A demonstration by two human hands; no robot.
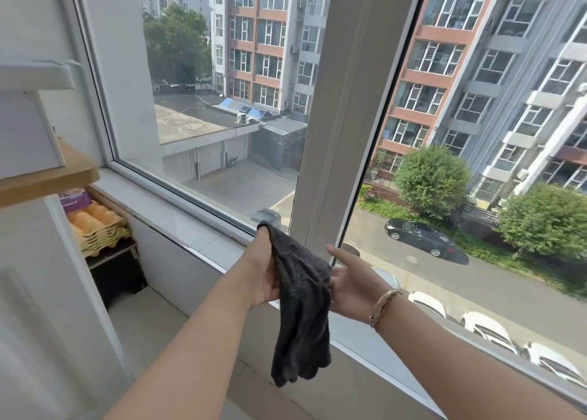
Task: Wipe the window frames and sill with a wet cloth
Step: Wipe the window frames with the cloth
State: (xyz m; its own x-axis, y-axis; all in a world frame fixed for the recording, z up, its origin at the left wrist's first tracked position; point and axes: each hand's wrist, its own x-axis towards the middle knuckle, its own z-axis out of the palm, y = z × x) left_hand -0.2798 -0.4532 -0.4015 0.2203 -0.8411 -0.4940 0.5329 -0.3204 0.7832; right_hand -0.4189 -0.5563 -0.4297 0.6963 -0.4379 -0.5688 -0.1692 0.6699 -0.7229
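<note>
A dark grey cloth (301, 305) hangs between my two hands in front of the window. My left hand (262, 270) holds its upper part, with the cloth draped over the fingers near the lower window frame (197, 197). My right hand (352, 283) pinches the cloth's right edge, thumb pointing up. The white centre post (343, 108) of the frame rises just behind the hands. The white sill (178, 225) runs from upper left to lower right below the glass.
On the left stand a wooden shelf (54, 178) and a white cabinet (28, 133). Below them egg trays (98, 225) with orange eggs sit on a low rack. A tiled floor (146, 324) lies under the sill.
</note>
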